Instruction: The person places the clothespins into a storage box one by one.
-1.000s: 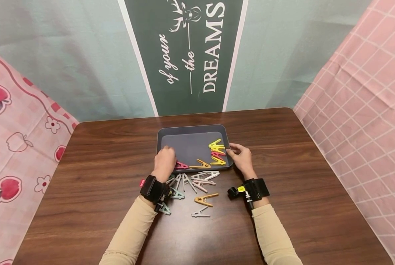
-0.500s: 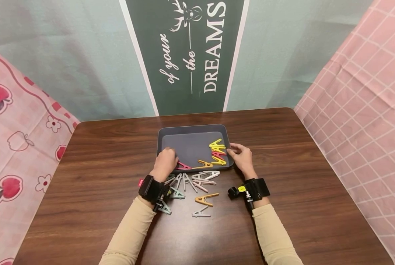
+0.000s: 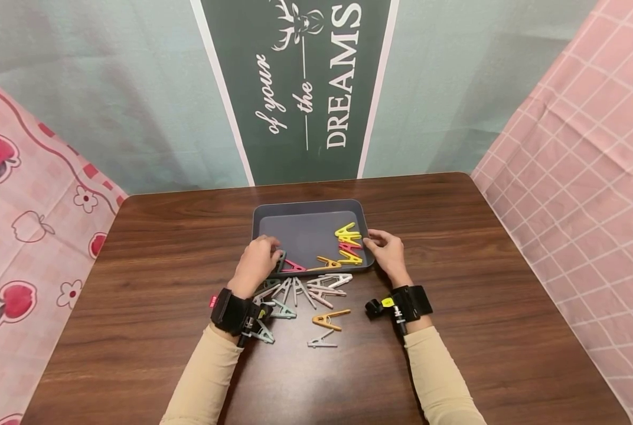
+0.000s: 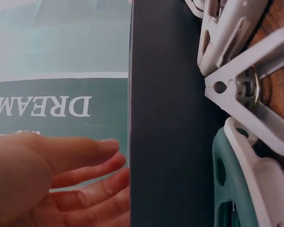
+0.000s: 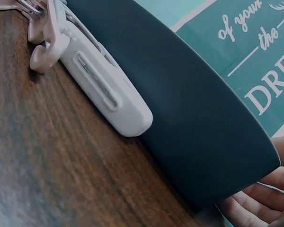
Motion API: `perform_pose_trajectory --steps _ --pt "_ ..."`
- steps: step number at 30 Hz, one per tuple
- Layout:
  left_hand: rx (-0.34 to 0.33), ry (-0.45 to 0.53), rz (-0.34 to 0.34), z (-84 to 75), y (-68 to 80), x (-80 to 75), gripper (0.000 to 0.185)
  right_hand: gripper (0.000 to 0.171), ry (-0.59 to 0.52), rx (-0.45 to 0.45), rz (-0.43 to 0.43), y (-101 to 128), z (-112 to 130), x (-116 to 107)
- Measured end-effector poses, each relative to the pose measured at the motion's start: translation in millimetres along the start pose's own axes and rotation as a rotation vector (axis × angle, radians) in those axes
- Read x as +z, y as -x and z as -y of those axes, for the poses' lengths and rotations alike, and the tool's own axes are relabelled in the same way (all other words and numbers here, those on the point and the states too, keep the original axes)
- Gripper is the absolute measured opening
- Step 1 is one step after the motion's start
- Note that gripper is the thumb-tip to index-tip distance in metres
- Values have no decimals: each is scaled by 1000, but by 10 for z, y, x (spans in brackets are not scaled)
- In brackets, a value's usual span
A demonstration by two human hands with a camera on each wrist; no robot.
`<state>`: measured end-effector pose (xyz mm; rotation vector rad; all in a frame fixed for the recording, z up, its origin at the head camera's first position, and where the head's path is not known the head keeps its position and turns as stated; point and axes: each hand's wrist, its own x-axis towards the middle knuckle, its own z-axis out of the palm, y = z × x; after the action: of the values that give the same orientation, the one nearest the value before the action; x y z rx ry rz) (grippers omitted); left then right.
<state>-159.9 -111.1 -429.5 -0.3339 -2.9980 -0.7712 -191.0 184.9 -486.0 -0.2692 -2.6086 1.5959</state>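
In the head view my left hand is over the tray's near left corner, fingers loosely extended. The left wrist view shows them holding nothing. Close by its fingertips, inside the tray, stands a dark green clothespin. My right hand grips the right wall of the dark grey tray, thumb at the rim and fingers outside. Inside lie a red clothespin and an orange clothespin along the near wall. Yellow clothespins and a red one line the right side.
Several pale clothespins lie on the wooden table against the tray's near side. Closer to me are an orange clothespin, a grey one and mint ones. Curtains hang behind and at both sides.
My left hand has drawn back to the left and its fingers have loosened, exposing the dark green clothespin in the tray's near left corner. The right hand stays on the tray.
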Motion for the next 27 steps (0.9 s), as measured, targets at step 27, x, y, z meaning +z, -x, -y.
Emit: perform_pose_trajectory --steps 27 --pt "333 116 38 -176 296 68 15 31 -8 -8 -11 -11 -33 9"
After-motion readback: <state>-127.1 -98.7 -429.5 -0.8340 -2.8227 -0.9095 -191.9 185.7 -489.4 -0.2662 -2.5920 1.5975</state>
